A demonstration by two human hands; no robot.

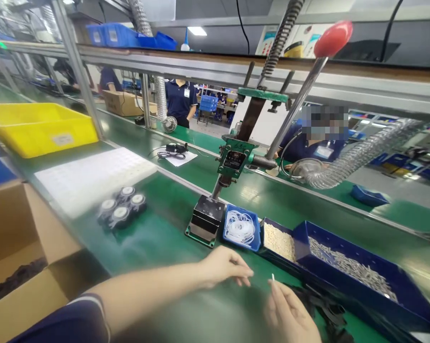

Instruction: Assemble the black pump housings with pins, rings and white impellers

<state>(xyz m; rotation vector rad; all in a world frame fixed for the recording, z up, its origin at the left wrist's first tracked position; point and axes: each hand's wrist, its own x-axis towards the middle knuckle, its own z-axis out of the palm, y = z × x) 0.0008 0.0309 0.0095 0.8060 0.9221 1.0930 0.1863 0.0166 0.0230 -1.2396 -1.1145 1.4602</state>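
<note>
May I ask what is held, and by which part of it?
Right hand: a small white piece, held below its exposed tip; left hand: cannot tell.

Yellow bin [43,131], red knob [333,39], green tabletop [172,200]

Factory assembly workshop, as I view it: one hand press [236,157], bins [365,271] of small metal parts, green-topped line table [165,205], flexible extraction ducts [361,152], matching dark uniforms [181,97].
</note>
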